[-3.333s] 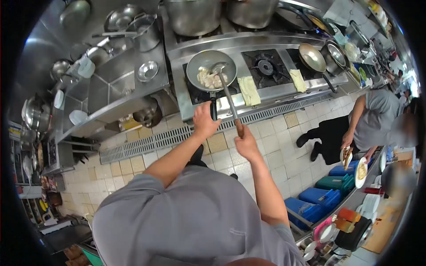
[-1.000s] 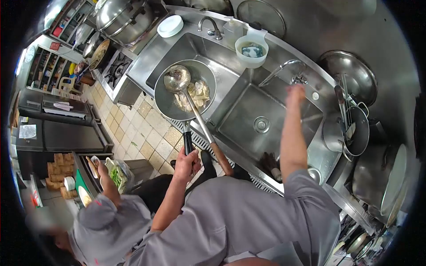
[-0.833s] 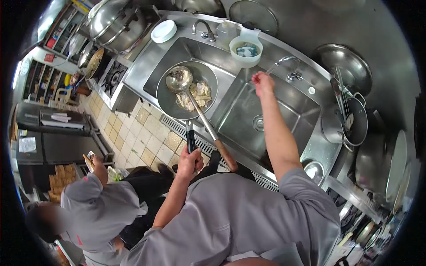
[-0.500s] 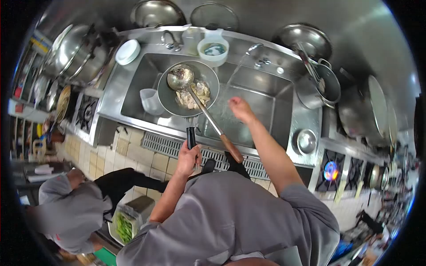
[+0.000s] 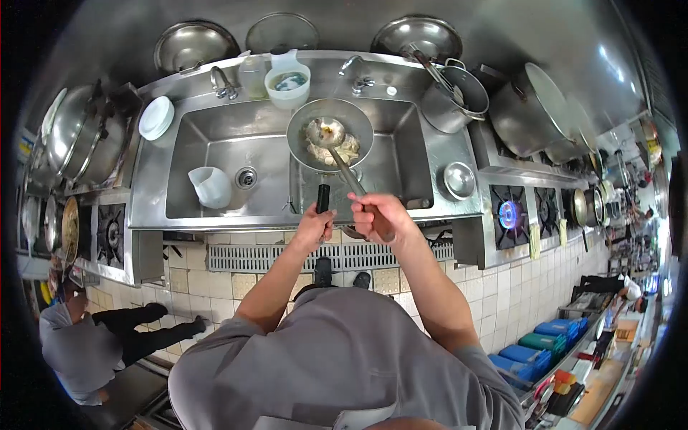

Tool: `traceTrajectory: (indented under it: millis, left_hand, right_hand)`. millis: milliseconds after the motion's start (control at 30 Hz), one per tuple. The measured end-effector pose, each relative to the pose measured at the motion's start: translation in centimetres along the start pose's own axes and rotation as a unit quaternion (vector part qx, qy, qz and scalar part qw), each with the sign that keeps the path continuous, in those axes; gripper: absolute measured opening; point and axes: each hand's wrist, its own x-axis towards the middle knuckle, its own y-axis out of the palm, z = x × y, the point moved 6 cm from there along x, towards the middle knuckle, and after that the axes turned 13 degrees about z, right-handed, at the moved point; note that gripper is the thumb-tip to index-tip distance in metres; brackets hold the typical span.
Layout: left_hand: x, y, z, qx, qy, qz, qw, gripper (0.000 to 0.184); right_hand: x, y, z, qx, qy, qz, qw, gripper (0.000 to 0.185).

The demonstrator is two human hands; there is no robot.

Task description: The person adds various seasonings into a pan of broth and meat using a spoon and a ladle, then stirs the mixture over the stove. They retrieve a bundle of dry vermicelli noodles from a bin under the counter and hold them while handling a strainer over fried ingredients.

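Observation:
My left hand (image 5: 314, 226) is closed round the black handle of a deep frying pan (image 5: 297, 137), held over the right sink basin near the divider. Pale food pieces (image 5: 345, 152), perhaps sliced meat, lie in the pan; their kind is unclear. My right hand (image 5: 380, 216) grips the wooden handle of a metal ladle (image 5: 346, 172). The ladle's bowl rests inside the pan, touching or close to the food, with a little brownish matter in it. Just behind the pan's rim is a tap (image 5: 352, 66), a faint stream falling from its spout.
A white plastic jug (image 5: 211, 188) lies in the left basin. A white tub (image 5: 288, 99) stands behind the divider. To the right are a tall pot (image 5: 446, 109), a metal bowl (image 5: 459, 179) and a lit burner (image 5: 509, 213). A co-worker (image 5: 79, 351) is at lower left.
My right hand has come from beneath the tap to the ladle's handle and grips it. The pan, with my left hand, has moved right, across to the right basin under the tap.

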Motion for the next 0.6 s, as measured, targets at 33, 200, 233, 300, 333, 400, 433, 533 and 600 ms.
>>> traceTrajectory:
  millis: [33, 200, 233, 300, 333, 400, 433, 533, 600]
  left_hand:
    - [0.2, 0.2, 0.4, -0.01, -0.006, 0.007, 1.0, 0.018]
    - [0.9, 0.3, 1.4, -0.031, -0.034, 0.011, 0.999, 0.018]
    - [1.0, 0.2, 1.5, -0.039, -0.037, 0.014, 0.998, 0.018]
    - [0.8, 0.0, 1.2, -0.033, -0.033, 0.006, 0.999, 0.018]
    - [0.6, 0.1, 0.9, -0.029, -0.031, 0.003, 0.999, 0.018]
    - [0.7, -0.3, 0.7, -0.019, -0.031, 0.007, 0.999, 0.02]
    - [0.8, -0.5, 0.6, -0.015, -0.031, 0.009, 0.999, 0.021]
    - [1.0, -1.3, 0.4, 0.02, -0.026, -0.001, 0.999, 0.022]
    - [1.0, -1.9, 0.2, 0.035, -0.019, -0.011, 0.999, 0.022]
  right_hand:
    - [-0.1, 0.0, 0.5, 0.004, 0.006, -0.01, 1.0, 0.015]
    - [-0.1, -0.3, 2.0, 0.06, -0.037, 0.024, 0.997, 0.011]
    - [0.1, -0.5, 2.0, 0.056, -0.037, 0.022, 0.997, 0.011]
    - [0.5, -0.7, 2.0, 0.04, -0.039, 0.017, 0.998, 0.012]
    - [0.6, -0.6, 2.0, 0.027, -0.042, 0.013, 0.999, 0.012]
    - [0.8, -0.6, 2.2, 0.002, -0.045, 0.006, 0.999, 0.012]
    - [0.9, -0.5, 2.3, -0.009, -0.044, 0.001, 0.999, 0.012]
    - [1.7, -0.9, 2.7, -0.022, -0.032, 0.0, 0.999, 0.012]
    - [2.5, -1.3, 2.8, -0.022, -0.021, 0.006, 1.0, 0.012]
